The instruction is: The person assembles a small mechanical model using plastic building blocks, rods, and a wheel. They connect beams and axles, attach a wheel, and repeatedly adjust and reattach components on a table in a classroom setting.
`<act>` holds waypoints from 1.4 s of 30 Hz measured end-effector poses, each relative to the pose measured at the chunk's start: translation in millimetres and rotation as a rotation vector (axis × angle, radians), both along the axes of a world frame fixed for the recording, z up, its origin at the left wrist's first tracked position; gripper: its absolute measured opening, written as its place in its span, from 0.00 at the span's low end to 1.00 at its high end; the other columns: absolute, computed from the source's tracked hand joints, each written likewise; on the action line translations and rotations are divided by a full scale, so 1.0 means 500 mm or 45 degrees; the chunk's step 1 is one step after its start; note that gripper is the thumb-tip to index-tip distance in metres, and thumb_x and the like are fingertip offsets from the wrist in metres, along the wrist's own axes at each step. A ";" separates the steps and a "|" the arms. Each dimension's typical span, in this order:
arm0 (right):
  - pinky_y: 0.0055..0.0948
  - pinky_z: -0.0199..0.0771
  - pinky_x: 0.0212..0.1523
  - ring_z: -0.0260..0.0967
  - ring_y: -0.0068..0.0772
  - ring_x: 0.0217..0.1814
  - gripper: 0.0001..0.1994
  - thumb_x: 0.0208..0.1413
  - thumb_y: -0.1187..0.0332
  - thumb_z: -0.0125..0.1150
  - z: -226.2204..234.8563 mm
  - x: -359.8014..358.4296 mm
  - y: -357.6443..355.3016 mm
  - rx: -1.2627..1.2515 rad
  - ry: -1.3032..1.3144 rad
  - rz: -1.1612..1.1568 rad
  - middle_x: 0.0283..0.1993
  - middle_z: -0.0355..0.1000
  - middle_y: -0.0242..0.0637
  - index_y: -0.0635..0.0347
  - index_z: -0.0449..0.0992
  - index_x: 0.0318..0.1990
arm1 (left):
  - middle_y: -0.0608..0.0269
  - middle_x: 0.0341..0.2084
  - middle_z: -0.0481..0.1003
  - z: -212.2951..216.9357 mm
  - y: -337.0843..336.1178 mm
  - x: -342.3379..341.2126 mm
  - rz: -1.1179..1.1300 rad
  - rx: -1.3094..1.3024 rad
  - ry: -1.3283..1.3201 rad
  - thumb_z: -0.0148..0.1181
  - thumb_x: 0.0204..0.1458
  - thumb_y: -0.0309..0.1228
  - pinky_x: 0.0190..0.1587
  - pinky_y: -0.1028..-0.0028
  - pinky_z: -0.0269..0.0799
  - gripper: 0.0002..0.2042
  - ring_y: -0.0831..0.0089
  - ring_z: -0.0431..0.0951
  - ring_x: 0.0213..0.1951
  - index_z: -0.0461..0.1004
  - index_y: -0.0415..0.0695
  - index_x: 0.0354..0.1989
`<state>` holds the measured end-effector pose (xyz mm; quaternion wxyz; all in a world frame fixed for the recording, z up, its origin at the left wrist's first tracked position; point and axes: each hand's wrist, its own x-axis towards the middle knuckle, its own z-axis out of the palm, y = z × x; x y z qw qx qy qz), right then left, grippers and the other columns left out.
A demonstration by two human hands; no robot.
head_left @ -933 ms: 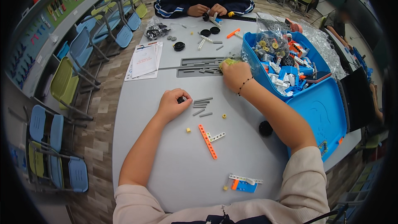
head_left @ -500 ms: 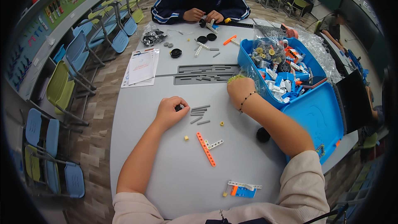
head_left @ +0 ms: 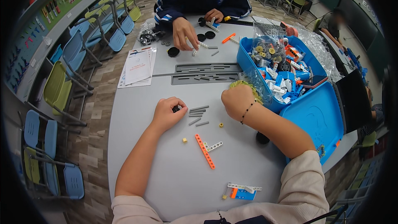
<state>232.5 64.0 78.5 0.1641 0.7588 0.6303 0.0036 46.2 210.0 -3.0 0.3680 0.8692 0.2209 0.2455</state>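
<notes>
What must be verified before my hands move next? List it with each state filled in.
1. Small black part held in the left hand: ok, the fingers curl round it.
2. Right hand gripping the yellow-green pieces: cannot tell, its fingertips are hidden.
3. Loose grey axles beside the left hand, in plain sight: ok.
4. Orange beam and white angled beam away from both hands: ok.
5. Black round part fully visible: not ok, the right forearm partly covers it.
6. Blue storage box open: ok.

Even indoor light, black curved fisheye rim.
</notes>
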 end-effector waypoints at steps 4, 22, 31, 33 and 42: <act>0.31 0.72 0.26 0.77 0.36 0.33 0.05 0.41 0.74 0.60 -0.004 -0.019 0.000 -0.151 0.072 0.093 0.29 0.77 0.37 0.56 0.80 0.28 | 0.63 0.19 0.73 -0.004 0.002 0.001 -0.005 -0.010 -0.040 0.62 0.43 0.29 0.27 0.74 0.61 0.05 0.74 0.67 0.20 0.75 0.40 0.23; 0.33 0.71 0.27 0.76 0.37 0.34 0.06 0.41 0.71 0.59 -0.019 -0.015 0.011 -0.192 0.166 0.123 0.29 0.77 0.36 0.56 0.80 0.28 | 0.65 0.21 0.74 -0.002 0.004 0.000 -0.030 0.008 -0.010 0.62 0.44 0.30 0.37 0.74 0.60 0.06 0.73 0.69 0.23 0.75 0.41 0.23; 0.33 0.71 0.27 0.76 0.37 0.33 0.06 0.41 0.72 0.57 -0.018 -0.012 0.011 -0.184 0.196 0.132 0.29 0.76 0.37 0.56 0.80 0.28 | 0.63 0.20 0.75 -0.002 0.003 0.000 -0.007 0.027 0.002 0.61 0.43 0.32 0.39 0.72 0.60 0.06 0.69 0.71 0.22 0.75 0.42 0.22; 0.34 0.71 0.27 0.76 0.38 0.33 0.06 0.41 0.72 0.57 -0.019 -0.012 0.012 -0.171 0.215 0.132 0.29 0.76 0.38 0.57 0.79 0.27 | 0.63 0.21 0.75 -0.003 0.004 0.000 -0.017 -0.012 -0.005 0.61 0.43 0.32 0.39 0.73 0.60 0.06 0.69 0.71 0.23 0.75 0.42 0.22; 0.40 0.71 0.29 0.74 0.44 0.29 0.07 0.48 0.67 0.55 -0.027 0.005 0.023 0.037 0.254 0.137 0.25 0.74 0.41 0.61 0.73 0.30 | 0.63 0.21 0.75 -0.002 0.005 0.000 -0.012 -0.001 0.012 0.61 0.43 0.32 0.37 0.72 0.61 0.06 0.68 0.71 0.23 0.75 0.42 0.22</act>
